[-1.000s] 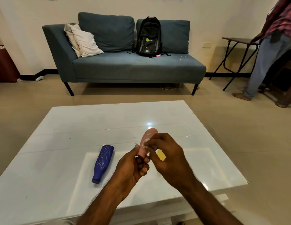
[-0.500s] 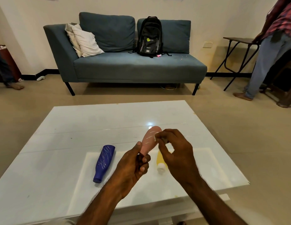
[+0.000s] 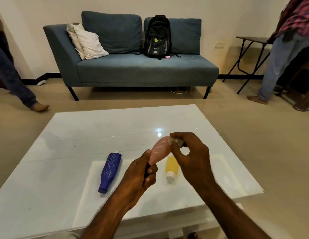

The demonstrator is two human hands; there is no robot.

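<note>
Left hand [image 3: 141,171] gripping pink bottle [image 3: 159,150] neck; right hand [image 3: 193,157] pinching wad [image 3: 174,141], rubbing far end. Streaks showing; blue bottle [image 3: 110,171] lying streaked; yellow bottle [image 3: 171,167] looking clean.

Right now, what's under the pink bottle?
A yellow bottle lies on the table below the pink bottle. The left hand grips its neck, hiding any cap; the right hand pinches a scrap.

Bare hands and forearms, seen from the wearer's own head camera.
The left hand [image 3: 138,176] and right hand [image 3: 193,159] are uncovered, with short nails and fine hair along both forearms; a pale bit of cloth [image 3: 64,236] shows at the lower edge beside the left forearm [image 3: 105,214].
</note>
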